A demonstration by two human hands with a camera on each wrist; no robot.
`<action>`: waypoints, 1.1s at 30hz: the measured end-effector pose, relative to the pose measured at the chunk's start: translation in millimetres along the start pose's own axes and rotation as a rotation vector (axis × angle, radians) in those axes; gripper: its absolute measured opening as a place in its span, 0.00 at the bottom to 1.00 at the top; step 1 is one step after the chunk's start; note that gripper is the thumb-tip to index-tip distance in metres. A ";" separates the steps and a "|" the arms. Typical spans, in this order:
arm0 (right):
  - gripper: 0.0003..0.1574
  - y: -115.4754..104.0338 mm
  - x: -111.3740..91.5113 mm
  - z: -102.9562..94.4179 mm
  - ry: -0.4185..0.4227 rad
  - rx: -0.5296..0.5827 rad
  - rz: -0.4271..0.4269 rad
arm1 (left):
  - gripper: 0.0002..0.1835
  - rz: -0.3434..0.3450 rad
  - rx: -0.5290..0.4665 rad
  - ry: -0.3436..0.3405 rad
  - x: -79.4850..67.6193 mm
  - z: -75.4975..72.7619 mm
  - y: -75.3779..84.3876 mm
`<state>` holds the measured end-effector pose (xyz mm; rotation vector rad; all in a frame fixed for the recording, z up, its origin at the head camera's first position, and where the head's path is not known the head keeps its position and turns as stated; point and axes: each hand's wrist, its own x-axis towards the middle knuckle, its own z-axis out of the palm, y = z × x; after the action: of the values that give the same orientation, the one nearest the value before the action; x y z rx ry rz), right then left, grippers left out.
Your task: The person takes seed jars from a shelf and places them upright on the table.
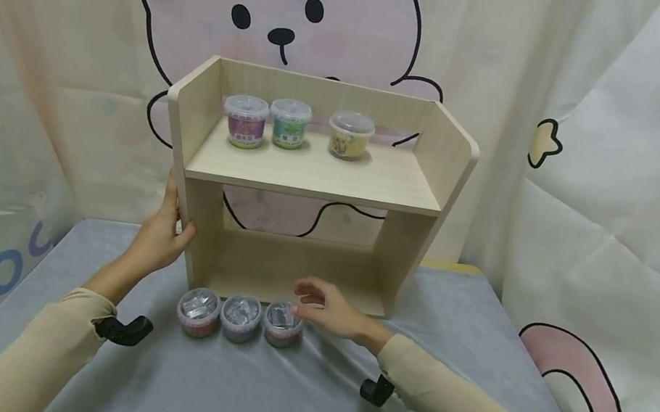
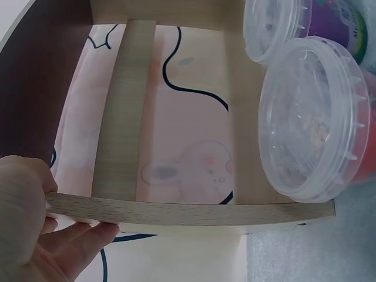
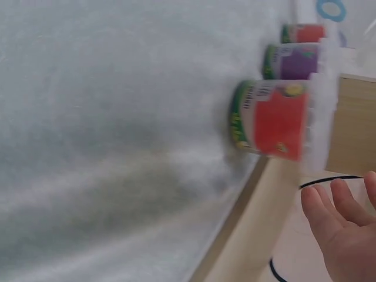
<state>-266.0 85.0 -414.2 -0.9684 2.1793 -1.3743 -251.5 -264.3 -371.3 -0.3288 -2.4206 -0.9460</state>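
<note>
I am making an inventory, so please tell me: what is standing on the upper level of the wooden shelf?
On the upper level of the wooden shelf stand a purple tub, a teal tub and a yellow tub. All are lidded; any contents are covered.

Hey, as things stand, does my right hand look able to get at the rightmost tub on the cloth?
Probably yes: your right hand is beside the rightmost tub, holding nothing, and nothing visible stands between them. The middle tub sits on the other side.
</note>
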 end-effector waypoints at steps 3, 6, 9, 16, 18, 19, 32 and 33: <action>0.32 -7.3 -2.1 -3.8 0.019 0.008 -0.014 | 0.53 0.009 -0.026 0.007 0.8 2.3 -1.1; 0.31 -17.5 -3.5 -7.5 0.036 -0.007 -0.025 | 0.53 0.012 -0.043 0.007 1.5 3.2 -1.8; 0.31 -28.9 -4.1 -11.2 0.045 -0.022 -0.021 | 0.53 0.009 -0.043 -0.002 1.8 3.1 -2.1; 0.29 -54.8 -1.9 -19.4 0.036 -0.008 -0.058 | 0.52 -0.003 -0.043 -0.006 2.3 2.1 0.3; 0.29 -62.5 -3.4 -21.3 0.034 0.000 -0.067 | 0.52 -0.008 -0.036 -0.013 2.0 2.6 1.2; 0.29 -66.4 -3.2 -22.6 0.029 -0.001 -0.071 | 0.52 -0.010 -0.028 -0.013 1.5 2.5 1.0; 0.27 -125.6 8.1 -43.1 0.031 0.059 -0.202 | 0.51 -0.013 -0.012 -0.001 0.2 0.0 2.5; 0.27 -129.7 9.8 -44.8 0.034 0.058 -0.212 | 0.51 -0.016 -0.013 -0.002 -0.6 0.3 2.8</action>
<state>-256.3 69.5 -277.9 -1.1900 2.0975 -1.5497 -250.0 -262.1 -370.2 -0.3161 -2.4228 -0.9692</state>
